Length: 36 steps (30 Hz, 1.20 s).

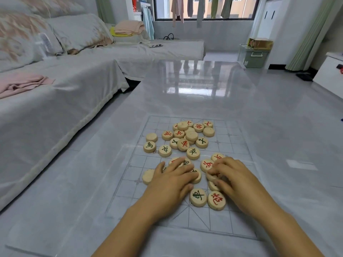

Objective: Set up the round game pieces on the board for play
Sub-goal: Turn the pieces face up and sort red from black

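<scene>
Several round wooden game pieces with red or green characters lie jumbled on a faint grid board (239,145) on the glossy table. One loose heap of pieces (189,135) sits at the far half, some stacked or face down. My left hand (172,179) rests flat with straight fingers on a few pieces near the board's middle, partly hiding them. My right hand (227,175) pinches a piece (211,176) between thumb and fingers, over other pieces. A green-marked piece (198,197) and a red-marked piece (216,200) lie between my wrists.
The grey table (204,86) stretches far ahead with reflections on it. A covered sofa (55,86) runs along the left with a pink cloth (22,84). A green storage box (257,56) stands beyond the table's far right corner.
</scene>
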Motion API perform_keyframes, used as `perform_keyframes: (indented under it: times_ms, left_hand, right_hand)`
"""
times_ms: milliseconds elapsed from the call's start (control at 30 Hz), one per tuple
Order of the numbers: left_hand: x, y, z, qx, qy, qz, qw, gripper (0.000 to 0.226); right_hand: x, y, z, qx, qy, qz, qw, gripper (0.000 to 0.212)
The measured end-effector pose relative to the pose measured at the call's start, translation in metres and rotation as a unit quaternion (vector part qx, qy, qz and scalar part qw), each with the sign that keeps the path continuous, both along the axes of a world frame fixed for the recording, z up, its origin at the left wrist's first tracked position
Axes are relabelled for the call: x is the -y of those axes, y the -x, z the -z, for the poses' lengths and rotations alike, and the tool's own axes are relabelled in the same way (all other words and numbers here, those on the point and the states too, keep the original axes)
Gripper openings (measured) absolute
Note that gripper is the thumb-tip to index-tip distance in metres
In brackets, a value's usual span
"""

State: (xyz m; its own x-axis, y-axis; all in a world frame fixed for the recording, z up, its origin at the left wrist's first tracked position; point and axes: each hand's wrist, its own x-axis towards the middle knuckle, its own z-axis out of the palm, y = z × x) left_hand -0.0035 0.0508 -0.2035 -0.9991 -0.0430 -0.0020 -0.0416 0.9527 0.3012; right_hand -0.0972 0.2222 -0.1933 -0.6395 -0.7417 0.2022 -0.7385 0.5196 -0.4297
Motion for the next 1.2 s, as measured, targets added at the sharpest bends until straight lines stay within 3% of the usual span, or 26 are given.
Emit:
perform_keyframes:
  times_ms: [167,300,433,600,733,833,900,967,1033,1100,1200]
  left_hand:
    - [0.014,-0.014,-0.002,-0.046,-0.059,0.012,0.997,0.050]
    - [0.030,-0.017,-0.001,-0.125,-0.113,-0.098,0.981,0.045]
    - [0.035,-0.015,-0.005,-0.090,-0.137,-0.174,0.971,0.047]
    - [0.034,-0.012,-0.002,-0.080,-0.165,-0.183,0.966,0.045]
    - [0.041,-0.012,0.000,-0.128,-0.192,-0.201,0.952,0.043]
    - [0.058,-0.018,-0.007,-0.184,-0.191,-0.268,0.926,0.039]
    - [0.072,-0.023,-0.008,-0.152,-0.163,-0.295,0.929,0.042]
    - [0.079,-0.028,-0.007,-0.066,-0.148,-0.295,0.942,0.046]
    - [0.082,-0.031,-0.005,-0.042,-0.193,-0.285,0.938,0.047]
    - [0.084,-0.035,-0.009,-0.088,-0.223,-0.290,0.927,0.042]
    - [0.079,-0.037,-0.014,-0.142,-0.176,-0.249,0.942,0.028]
  right_hand:
    - [0.005,-0.006,0.003,0.000,0.021,0.021,1.000,0.022]
    - [0.010,-0.010,0.006,0.013,0.035,0.009,0.999,0.024]
    - [0.008,-0.007,0.009,0.005,0.036,0.010,0.999,0.030]
    - [0.010,-0.009,0.018,-0.022,0.009,-0.042,0.999,0.035]
    - [0.010,-0.009,0.013,-0.032,0.006,-0.037,0.999,0.033]
    - [0.011,-0.010,0.014,-0.055,-0.013,-0.051,0.997,0.031]
    - [0.012,-0.009,0.012,-0.044,-0.011,-0.031,0.999,0.025]
    - [0.010,-0.005,0.016,-0.037,-0.004,-0.023,0.999,0.025]
    - [0.009,-0.004,0.018,-0.036,-0.001,-0.021,0.999,0.025]
    - [0.010,-0.005,0.018,-0.027,-0.010,-0.019,0.999,0.025]
    - [0.012,-0.006,0.016,-0.020,-0.018,-0.026,0.999,0.032]
